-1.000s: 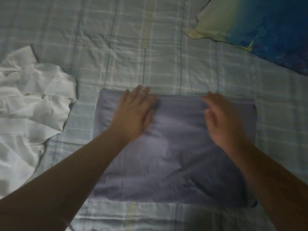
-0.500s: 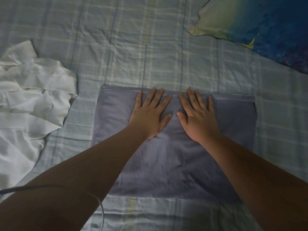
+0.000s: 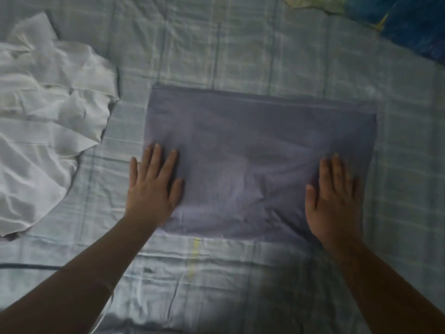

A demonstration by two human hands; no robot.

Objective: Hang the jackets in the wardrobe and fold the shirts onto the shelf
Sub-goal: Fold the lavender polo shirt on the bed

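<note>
A grey-purple shirt (image 3: 252, 145) lies folded into a flat rectangle in the middle of the bed. My left hand (image 3: 153, 189) rests flat, fingers apart, on the shirt's near left edge, partly on the sheet. On the near right part of the shirt my right hand (image 3: 333, 198) presses flat, its fingers spread too. Neither hand grips the cloth. A crumpled white shirt (image 3: 43, 121) lies in a heap to the left, apart from both hands.
The bed is covered by a pale blue checked sheet (image 3: 216, 51). A blue and yellow pillow (image 3: 409, 22) lies at the far right corner. A thin dark cable (image 3: 29, 266) runs near my left forearm.
Both hands have slid from the middle top of the shirt outward and toward me, to its left and right near edges. The view has shifted, so the shirt sits lower in frame.
</note>
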